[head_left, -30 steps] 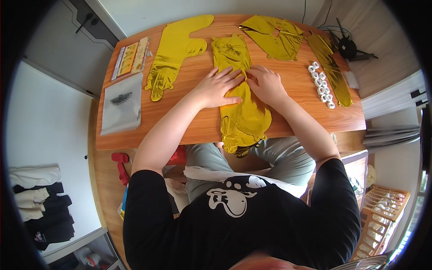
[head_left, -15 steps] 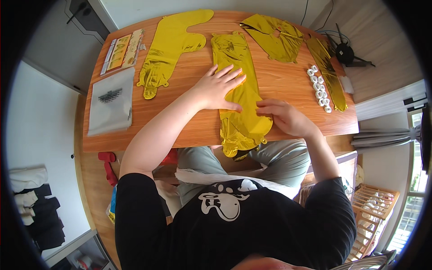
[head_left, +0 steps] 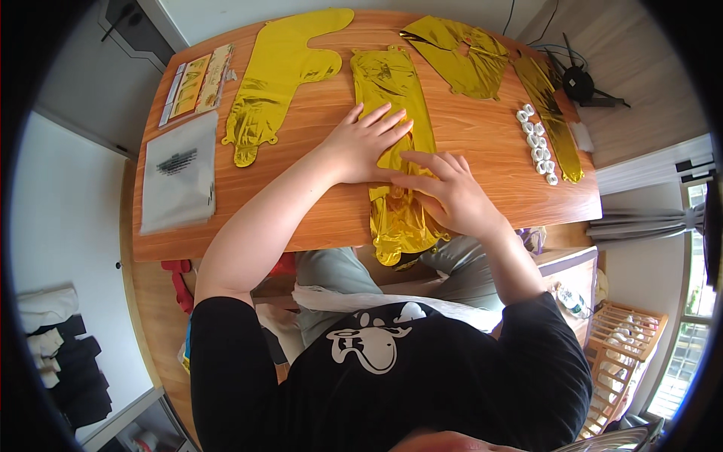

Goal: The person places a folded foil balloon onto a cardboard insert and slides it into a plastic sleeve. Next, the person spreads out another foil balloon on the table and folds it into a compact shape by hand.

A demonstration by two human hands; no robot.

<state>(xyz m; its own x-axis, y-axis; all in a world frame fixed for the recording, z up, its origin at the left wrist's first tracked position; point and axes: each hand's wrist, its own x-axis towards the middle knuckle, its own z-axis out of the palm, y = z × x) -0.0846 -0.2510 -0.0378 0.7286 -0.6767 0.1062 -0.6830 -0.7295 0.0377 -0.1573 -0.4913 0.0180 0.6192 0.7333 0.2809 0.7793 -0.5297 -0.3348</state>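
A flat gold foil balloon (head_left: pixel 386 75) lies lengthwise before me, its near end hanging over the table's front edge. My left hand (head_left: pixel 360 147) rests on its middle with fingers spread flat. Just to the right, my right hand (head_left: pixel 456 197) lies over the lower part of the foil, fingers stretched out towards the left hand and close to it. The foil under both hands is hidden; the near part is crinkled and shiny. No object shows in either hand.
On the wooden table (head_left: pixel 316 128), another gold foil balloon (head_left: pixel 280 71) lies to the left. Beyond are printed cards (head_left: pixel 194 87) and clear plastic bags (head_left: pixel 181 200). At right are a folded gold foil piece (head_left: pixel 471 64), a gold strip (head_left: pixel 556 124), small white rolls (head_left: pixel 538 143) and a black router (head_left: pixel 578 84).
My right hand has moved left from the balloon's right edge onto its lower middle. The near part of the foil now looks more crinkled. My left hand stays nearly in place.
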